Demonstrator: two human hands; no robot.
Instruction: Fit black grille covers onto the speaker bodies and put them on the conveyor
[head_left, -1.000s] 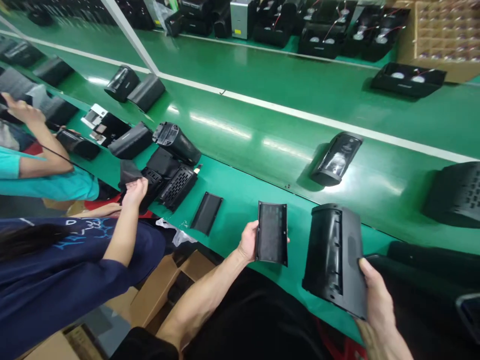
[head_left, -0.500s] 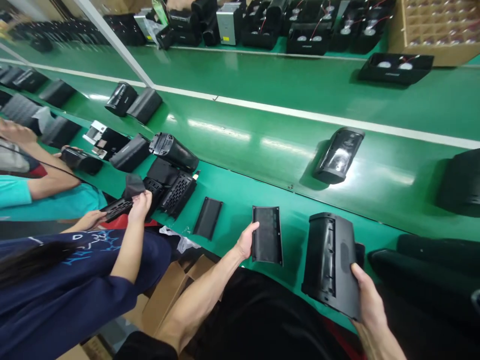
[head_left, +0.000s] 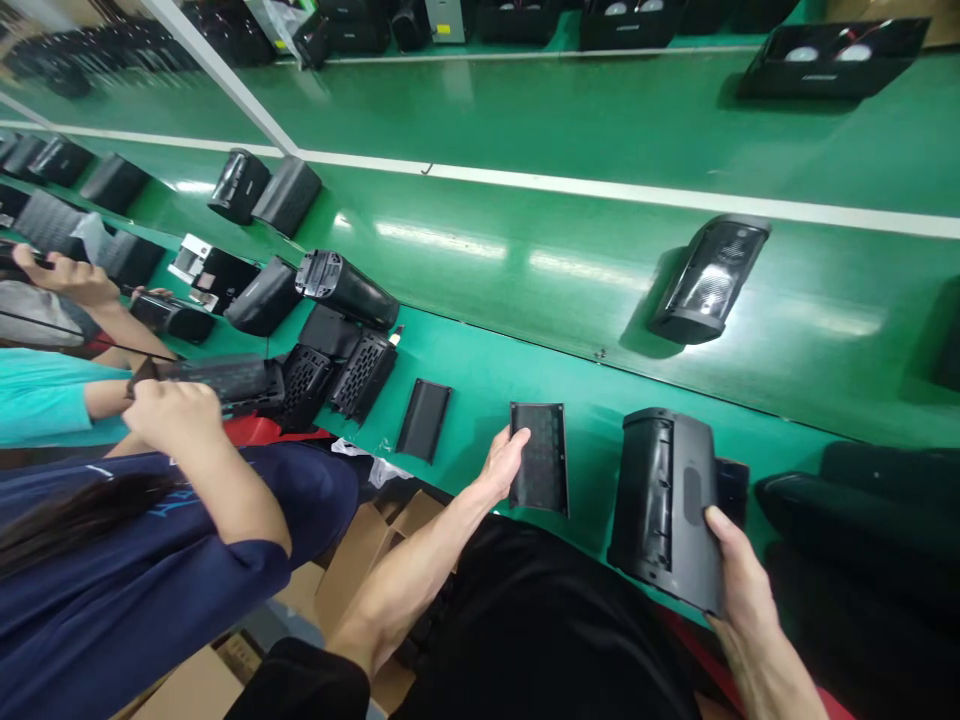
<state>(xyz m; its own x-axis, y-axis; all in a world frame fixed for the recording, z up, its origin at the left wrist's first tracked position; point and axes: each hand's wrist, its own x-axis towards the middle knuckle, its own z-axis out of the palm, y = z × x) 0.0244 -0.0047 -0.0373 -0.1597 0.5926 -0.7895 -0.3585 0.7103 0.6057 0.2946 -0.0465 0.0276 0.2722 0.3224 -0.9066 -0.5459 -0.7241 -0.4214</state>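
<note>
My left hand (head_left: 507, 464) grips a thin, curved black panel (head_left: 543, 460) by its left edge, thumb on the inner face; small holes mark its corners. My right hand (head_left: 739, 565) is wrapped round the right side of a larger black speaker housing (head_left: 675, 510), its fingers hidden behind. A long slot runs down the housing's face. The two parts are held apart, above the green bench. Left of the panel lies a similar black panel (head_left: 424, 420), out of my hands. Partly hidden behind the housing is another dark piece (head_left: 732, 490).
A glossy black speaker (head_left: 711, 280) rests on the green belt (head_left: 465, 270) ahead. To my left, a person in navy (head_left: 172, 410) handles a perforated part near stacked black grilles (head_left: 364, 375). Cardboard boxes (head_left: 360, 560) stand below the bench edge. Dark bulky shapes (head_left: 862, 500) sit at right.
Both my hands keep their hold on the panel and the housing, nearly still. The speaker on the belt has shifted right. The neighbour's hand has moved left across the perforated part.
</note>
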